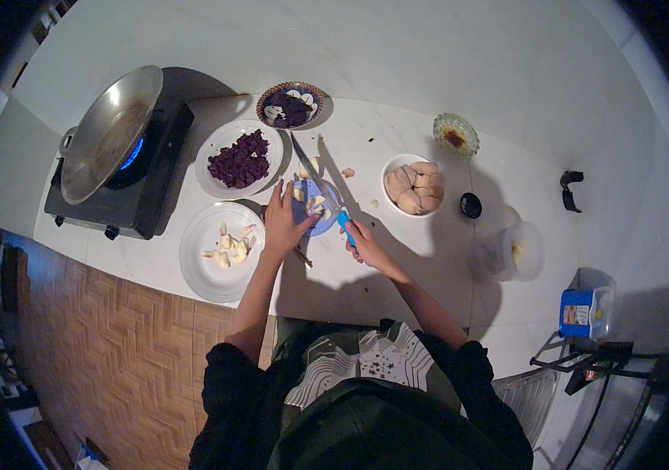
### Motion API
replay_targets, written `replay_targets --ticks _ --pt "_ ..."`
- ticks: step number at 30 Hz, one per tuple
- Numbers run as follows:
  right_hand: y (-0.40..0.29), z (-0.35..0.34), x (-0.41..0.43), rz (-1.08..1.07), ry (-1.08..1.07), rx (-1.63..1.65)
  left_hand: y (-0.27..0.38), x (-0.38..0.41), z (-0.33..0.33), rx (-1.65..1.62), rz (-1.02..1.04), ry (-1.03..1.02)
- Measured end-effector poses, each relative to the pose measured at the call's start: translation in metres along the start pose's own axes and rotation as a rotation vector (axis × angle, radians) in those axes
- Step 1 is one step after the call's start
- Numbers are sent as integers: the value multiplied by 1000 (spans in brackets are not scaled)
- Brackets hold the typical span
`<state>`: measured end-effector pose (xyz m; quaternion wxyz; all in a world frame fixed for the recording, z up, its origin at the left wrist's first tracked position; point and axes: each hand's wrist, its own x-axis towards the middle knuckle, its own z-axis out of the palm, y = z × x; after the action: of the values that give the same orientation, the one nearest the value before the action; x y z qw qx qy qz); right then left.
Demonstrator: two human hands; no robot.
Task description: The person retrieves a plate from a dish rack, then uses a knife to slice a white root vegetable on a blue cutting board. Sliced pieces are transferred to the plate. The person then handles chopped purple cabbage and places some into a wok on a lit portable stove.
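Observation:
In my right hand (365, 247) is the blue handle of a kitchen knife (311, 166), its blade slanting up and to the left over a small round blue board (325, 226). Pale peeled pieces, which look like garlic (315, 205), lie on the board. My left hand (283, 223) rests at the board's left edge, fingers spread, fingertips near the pieces; whether it pinches one cannot be told. A larger pale piece lies by the blade beyond the board. To the left, a white plate (193, 267) holds more peeled cloves, and another plate (205, 138) holds chopped dark purple food.
At left a metal wok (111, 135) sits tilted on a portable gas stove (99, 214) with a blue flame. A patterned bowl (261, 111) of purple food stands behind. Rightward are a white bowl (390, 205) of pale rounded pieces, a glass dish (458, 126), a black lid (471, 205) and a plastic container (531, 252).

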<state>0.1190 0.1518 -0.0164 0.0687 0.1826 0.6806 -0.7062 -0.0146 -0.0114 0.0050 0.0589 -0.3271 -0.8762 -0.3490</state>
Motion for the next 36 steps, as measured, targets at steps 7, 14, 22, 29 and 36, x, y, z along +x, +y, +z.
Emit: replay_targets --ticks 7,14,22,29,36 --pt "-3 -3 7 -45 133 90 7 11 19 150 89 -201" --pt "-6 -2 -2 6 171 164 23 -2 32 -3 136 -84" --pt "0 8 -2 55 197 299 12 -12 36 -193 82 -58" --pt "1 10 0 27 183 333 10 -3 29 -585 -344 53" --pt "-16 22 -7 28 143 347 -19 -13 -21 -833 -489 354"
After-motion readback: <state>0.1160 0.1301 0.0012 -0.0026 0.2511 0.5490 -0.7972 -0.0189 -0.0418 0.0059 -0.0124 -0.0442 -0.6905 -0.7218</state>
